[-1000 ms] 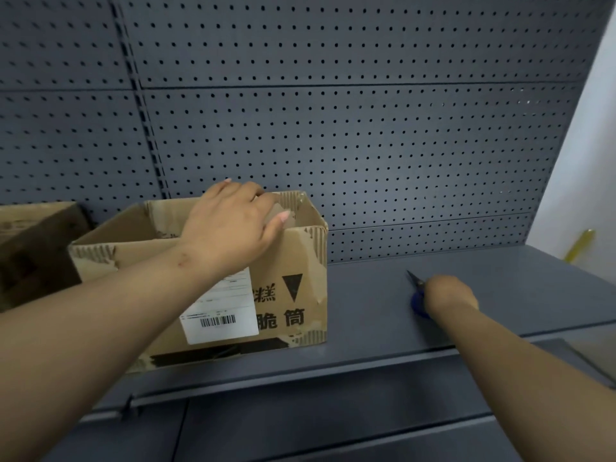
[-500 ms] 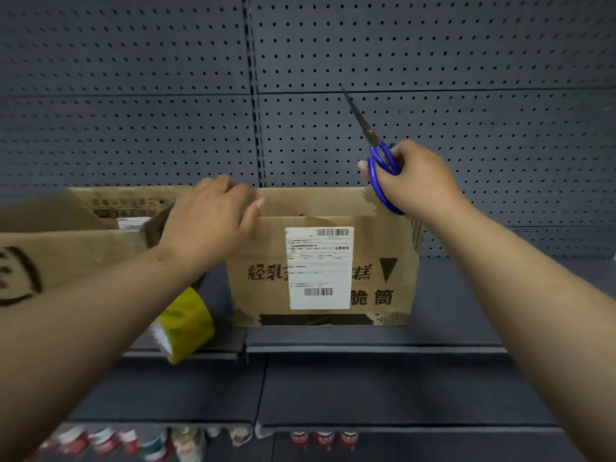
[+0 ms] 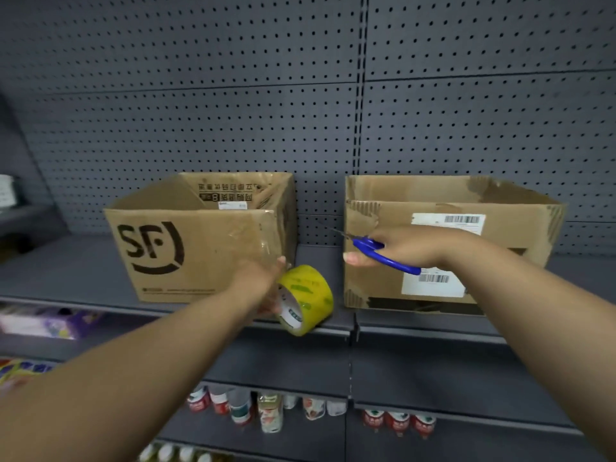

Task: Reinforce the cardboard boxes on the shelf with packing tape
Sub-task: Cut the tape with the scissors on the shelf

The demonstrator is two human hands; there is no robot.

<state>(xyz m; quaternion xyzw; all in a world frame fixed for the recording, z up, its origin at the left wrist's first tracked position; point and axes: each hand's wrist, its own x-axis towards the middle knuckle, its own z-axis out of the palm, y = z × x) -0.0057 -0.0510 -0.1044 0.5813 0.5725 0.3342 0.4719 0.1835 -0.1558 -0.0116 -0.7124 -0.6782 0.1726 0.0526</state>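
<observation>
While beside box (image 3: 200, 258), tape (image 3: 308, 295) in grip (image 3: 261, 283).

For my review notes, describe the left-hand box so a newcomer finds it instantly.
On the grey shelf before the pegboard wall stand two open cardboard boxes. Take the left box, where the left hand holds the yellow tape roll by its lower right corner. Unlike the right box with white barcode labels, it bears a large black SF logo.
</observation>
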